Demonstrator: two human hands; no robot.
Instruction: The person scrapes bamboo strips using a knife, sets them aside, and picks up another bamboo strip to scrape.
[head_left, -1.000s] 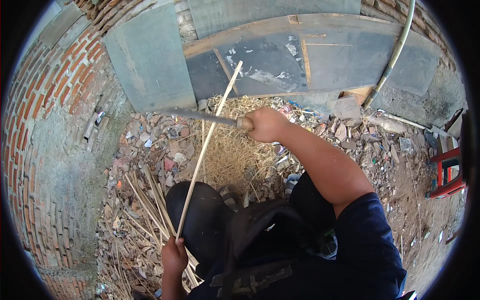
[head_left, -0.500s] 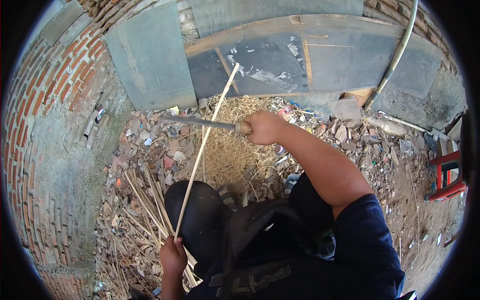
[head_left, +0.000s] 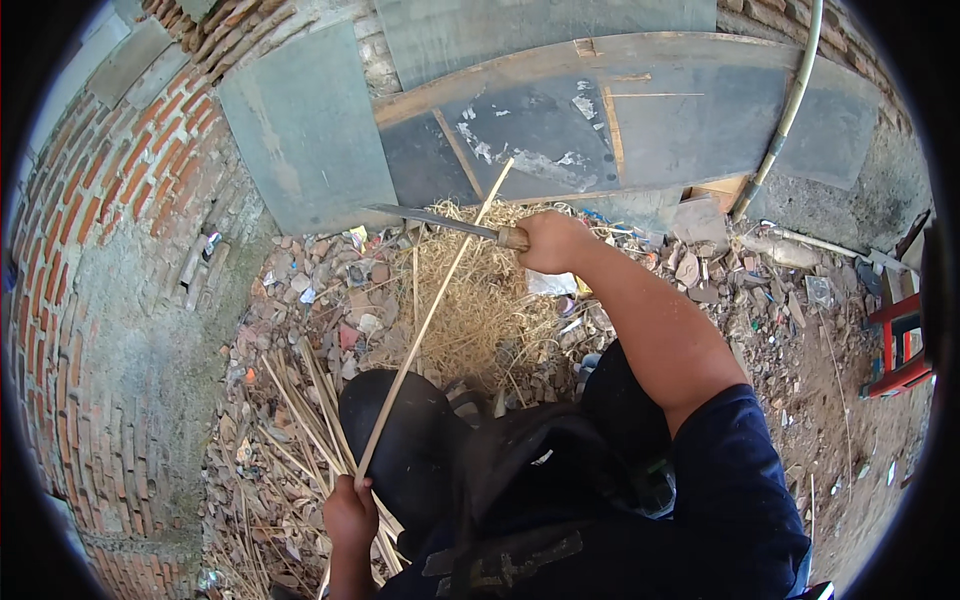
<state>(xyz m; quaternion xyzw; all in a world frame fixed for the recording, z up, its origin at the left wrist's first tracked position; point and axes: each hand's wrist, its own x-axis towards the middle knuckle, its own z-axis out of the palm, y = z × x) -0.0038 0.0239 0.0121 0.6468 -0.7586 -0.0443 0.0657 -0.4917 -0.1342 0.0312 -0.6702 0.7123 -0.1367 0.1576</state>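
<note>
My left hand [head_left: 351,513] is closed around the near end of a long, pale wooden strip [head_left: 417,345], beside my left knee. The strip slants away to the upper right, its far end in front of the dark panels. In my right hand [head_left: 556,243] is the wooden handle of a long-bladed knife [head_left: 440,219], the arm stretched forward. Its dark blade points left and crosses the strip near the far end. Whether the edge touches the strip I cannot tell. Below the blade lies a heap of curly shavings [head_left: 470,310].
More pale strips [head_left: 310,410] lie on the rubble beside my left leg. A brick wall [head_left: 110,300] rises at left, and grey panels [head_left: 690,130] stand ahead with a pole [head_left: 785,120] leaning on them. A red stool [head_left: 893,345] is at far right.
The knife has moved away from me and slightly right along the strip. The strip's far end has swung to the right and lower. My left hand has shifted only slightly.
</note>
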